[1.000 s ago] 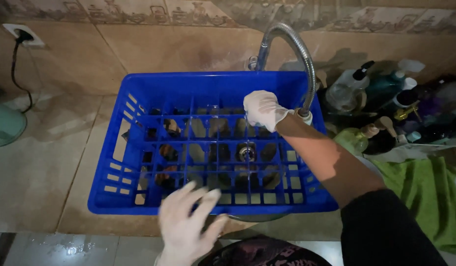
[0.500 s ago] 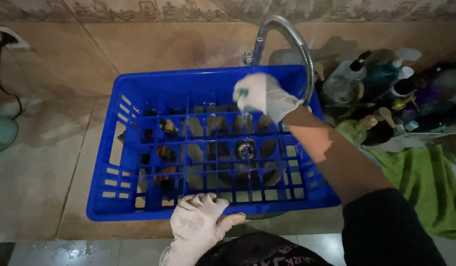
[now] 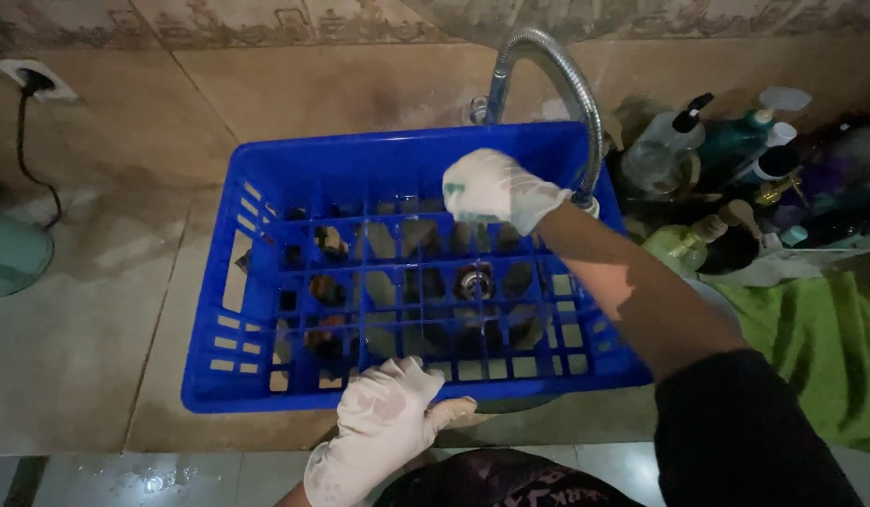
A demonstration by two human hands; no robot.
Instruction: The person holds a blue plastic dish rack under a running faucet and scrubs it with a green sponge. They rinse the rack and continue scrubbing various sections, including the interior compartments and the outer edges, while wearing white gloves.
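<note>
1. Blue plastic crate (image 3: 266, 188): slatted walls and grid floor, set over a sink at the middle of the counter; the drain (image 3: 474, 280) shows through the grid, right of centre. Both hands are on it.
2. Tan tiled counter (image 3: 87, 347): runs left of the crate and along its near edge; wet patches on the near strip.
3. Green cloth (image 3: 810, 347): lies crumpled on the counter, right of the crate, behind the right forearm.
4. Steel tap (image 3: 557, 66): flexible gooseneck rising behind the crate's far wall and arching right, its outlet just beside the crate's far right corner.
5. Bottles (image 3: 726, 150): a cluster of pump and cap bottles, clear, teal and dark, against the wall right of the tap.
6. Left hand (image 3: 383, 427): white glove, fingers curled over the crate's near rim and gripping it, thumb stretched right along the rim's lower edge.
7. Right hand (image 3: 496, 188): white glove, bare forearm reaching across the crate; fingers bent down inside near the far right wall, close to the tap outlet. What they grip, if anything, cannot be told.
8. Wall socket (image 3: 31, 80): white, upper left, with a black plug and cord hanging down.
</note>
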